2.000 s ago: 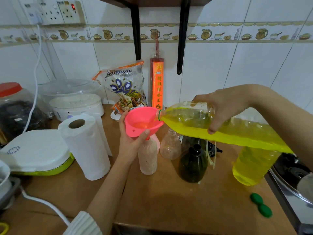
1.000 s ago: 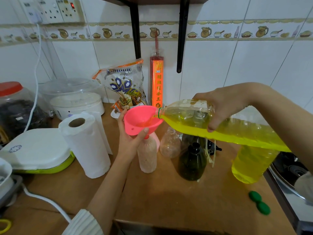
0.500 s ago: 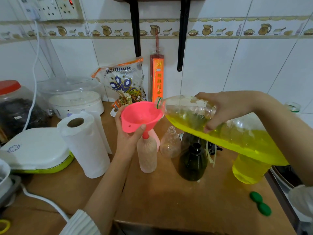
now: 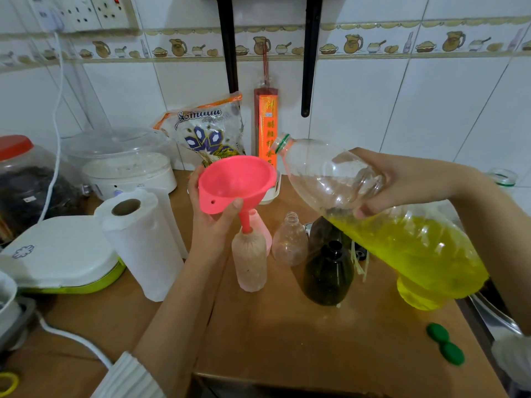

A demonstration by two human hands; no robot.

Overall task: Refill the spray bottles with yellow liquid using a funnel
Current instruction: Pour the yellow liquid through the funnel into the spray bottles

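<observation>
The left hand (image 4: 214, 222) holds the pink funnel (image 4: 235, 183), with the thumb on its front rim and the fingers curled round the back. The funnel's thin spout sits in the top of a small pale bottle (image 4: 249, 259) that stands on the brown table (image 4: 287, 334). The right hand (image 4: 402, 182) is wrapped round the big bottle (image 4: 373, 219), which is up in the air to the right of the funnel. It is tilted with its open mouth pointing up, just above and beside the funnel's rim. The yellow liquid (image 4: 416, 254) lies in the low, far end of the big bottle, away from the mouth. Right of the small pale bottle stand a clear little bottle (image 4: 289, 239) and a dark bottle (image 4: 329, 274), both with no tops. Two green caps (image 4: 445, 344) lie on the table, well to the right of the dark bottle. A paper towel roll (image 4: 140, 242) stands left of the funnel.
</observation>
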